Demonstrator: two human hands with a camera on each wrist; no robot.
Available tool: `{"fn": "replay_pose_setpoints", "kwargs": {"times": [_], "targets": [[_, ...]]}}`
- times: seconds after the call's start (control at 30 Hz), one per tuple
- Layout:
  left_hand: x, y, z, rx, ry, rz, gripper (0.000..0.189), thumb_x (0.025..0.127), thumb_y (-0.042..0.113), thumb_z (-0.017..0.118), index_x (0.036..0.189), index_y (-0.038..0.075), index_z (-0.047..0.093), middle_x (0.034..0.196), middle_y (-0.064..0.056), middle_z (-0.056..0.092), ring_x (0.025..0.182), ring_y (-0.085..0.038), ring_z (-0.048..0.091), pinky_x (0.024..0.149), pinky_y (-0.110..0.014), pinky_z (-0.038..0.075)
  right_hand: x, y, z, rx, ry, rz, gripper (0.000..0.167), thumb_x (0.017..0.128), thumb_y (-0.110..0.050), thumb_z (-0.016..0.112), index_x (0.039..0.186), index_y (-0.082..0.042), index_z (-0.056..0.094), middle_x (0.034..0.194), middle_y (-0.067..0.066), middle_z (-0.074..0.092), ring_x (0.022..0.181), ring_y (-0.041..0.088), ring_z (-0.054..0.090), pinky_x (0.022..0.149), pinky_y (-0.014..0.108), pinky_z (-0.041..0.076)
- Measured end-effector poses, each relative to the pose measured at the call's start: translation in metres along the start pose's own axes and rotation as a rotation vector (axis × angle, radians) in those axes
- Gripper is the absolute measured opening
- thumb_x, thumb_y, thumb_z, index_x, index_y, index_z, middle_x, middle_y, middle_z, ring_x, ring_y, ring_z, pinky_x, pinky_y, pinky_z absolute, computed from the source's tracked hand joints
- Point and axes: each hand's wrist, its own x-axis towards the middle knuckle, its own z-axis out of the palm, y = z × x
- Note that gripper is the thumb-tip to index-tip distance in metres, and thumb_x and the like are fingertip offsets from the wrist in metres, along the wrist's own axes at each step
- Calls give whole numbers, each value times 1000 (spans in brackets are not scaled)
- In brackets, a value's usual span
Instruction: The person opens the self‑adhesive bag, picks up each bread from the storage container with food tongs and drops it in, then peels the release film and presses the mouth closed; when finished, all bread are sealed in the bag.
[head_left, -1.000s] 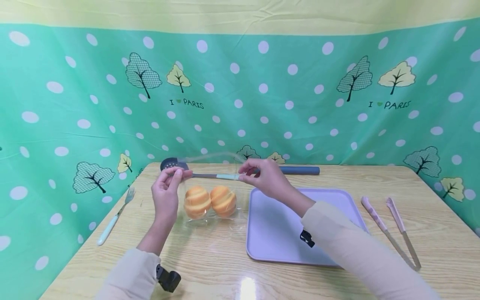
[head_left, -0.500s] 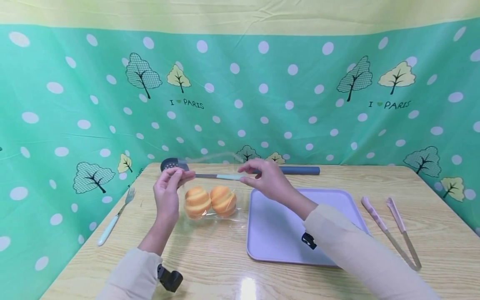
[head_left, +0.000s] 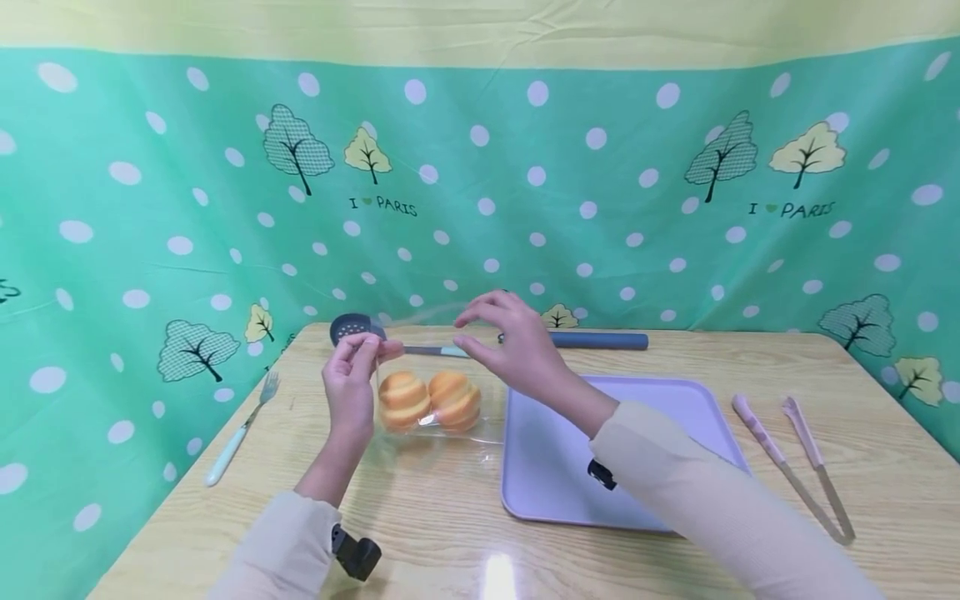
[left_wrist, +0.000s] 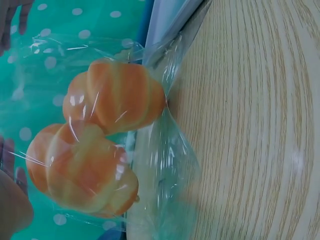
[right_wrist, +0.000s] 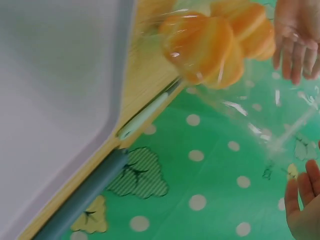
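Note:
A clear plastic bag [left_wrist: 167, 165] hangs upright over the table in the head view, with two striped bread rolls [head_left: 454, 402] side by side in its lower part. My left hand [head_left: 351, 387] pinches the bag's upper left edge between thumb and fingers. At the upper right of the bag, my right hand [head_left: 517, 346] has thumb and fingers spread apart, with nothing seen between them. Whether its fingertips touch the film cannot be made out. In the right wrist view, film stretches between the left hand [right_wrist: 297, 37] and the right hand [right_wrist: 307, 210].
A lilac tray [head_left: 555, 500] lies right of the bag, with pink-handled tongs [head_left: 813, 467] beyond it. A mint-handled fork [head_left: 238, 437] lies at the left. Behind the hands are a dark slotted utensil head [head_left: 351, 327], a dark blue handle [head_left: 600, 340] and a mint-handled utensil [right_wrist: 145, 117].
My right hand's thumb and fingers have spread apart, and the hand has moved up and left over the bag. The left hand keeps its pinch. The head view has shifted slightly.

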Motion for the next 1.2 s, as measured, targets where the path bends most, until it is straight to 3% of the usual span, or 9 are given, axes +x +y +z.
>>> {"fn": "replay_pose_setpoints", "kwargs": {"times": [0.1,0.2,0.33,0.53,0.7,0.9,1.1,1.2], "targets": [[1,-1,1,24,2,1,13,105,8,56,94,9,64,85,2,77,84,-13,75,104,-31,49,7,-6,6,20,24,-32,13,91,-16,79,103,-11,77,113,4,69,112,23,60,96,39,51],[1,-2,2,45,-6,12,11,104,9,57,99,5,66,85,2,77,83,-13,75,103,-31,50,13,-13,12,17,-3,-46,13,92,-16,77,104,-11,77,114,3,70,113,22,59,99,39,50],[3,-1,2,36,-16,36,12,104,6,57,104,-1,67,86,0,77,82,-13,75,93,-30,56,22,-20,22,-7,-47,-60,13,93,-16,76,106,-12,76,115,3,72,117,23,59,106,40,46],[4,1,4,12,-33,72,14,102,1,57,101,3,71,85,0,77,77,-11,74,80,-25,59,32,-27,35,-45,-77,-73,17,92,-19,78,107,-12,77,115,3,73,122,23,61,119,35,33],[3,1,5,22,-49,94,14,102,1,57,104,0,72,85,2,77,76,-11,74,74,-24,59,39,-30,41,-84,-96,-83,18,92,-20,78,109,-13,77,115,2,73,118,20,62,106,34,46],[3,2,5,39,-33,101,14,102,3,58,102,5,73,85,4,78,74,-10,74,70,-23,58,43,-29,45,-91,-55,-136,17,90,-16,80,107,-14,78,110,-1,74,110,19,62,94,28,50],[3,4,6,41,-11,98,14,102,4,60,101,6,73,82,4,77,72,-10,74,66,-23,57,46,-27,46,-151,-32,-257,17,88,-17,82,104,-14,79,106,-2,75,109,19,62,99,28,46],[2,4,7,43,-12,100,13,101,4,60,102,4,73,83,4,78,72,-10,75,65,-23,58,48,-26,46,-181,-34,-275,17,89,-18,81,104,-14,79,106,-1,75,109,19,62,102,29,45]]}}
